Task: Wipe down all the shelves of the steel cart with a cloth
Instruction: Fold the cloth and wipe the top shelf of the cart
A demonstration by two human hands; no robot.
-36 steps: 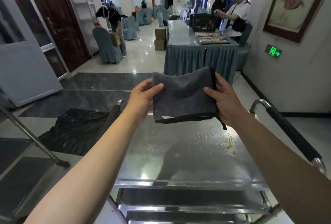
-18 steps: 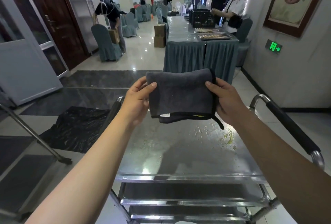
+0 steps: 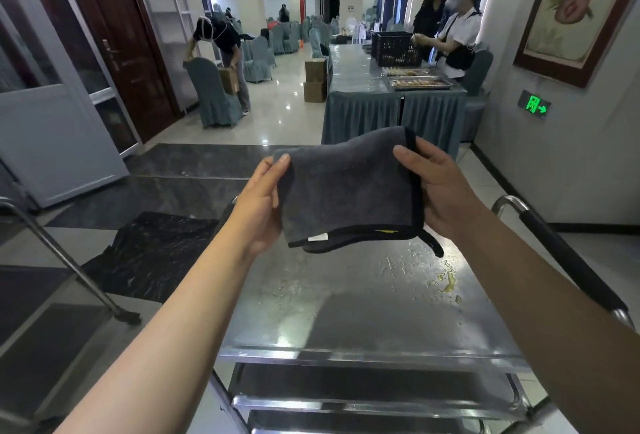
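Both hands up, holding the folded grey cloth (image 3: 346,187) stretched between them in the air above the far half of the cart's top shelf (image 3: 363,315), not touching it. Left hand (image 3: 258,208) grips the cloth's left edge: thumb on the near face, fingers curled behind. Right hand (image 3: 440,187) grips the right edge the same way, thumb in front, fingers wrapped behind (black trim runs right beside the thumb). Cloth's bottom hem sags, white tag showing, a loose black end dangling at the lower right. Top shelf has wet spots and yellowish smears near its far right corner. Black-sleeved cart handle (image 3: 568,260) along the right edge. Lower shelves (image 3: 363,385) visible under the near edge.
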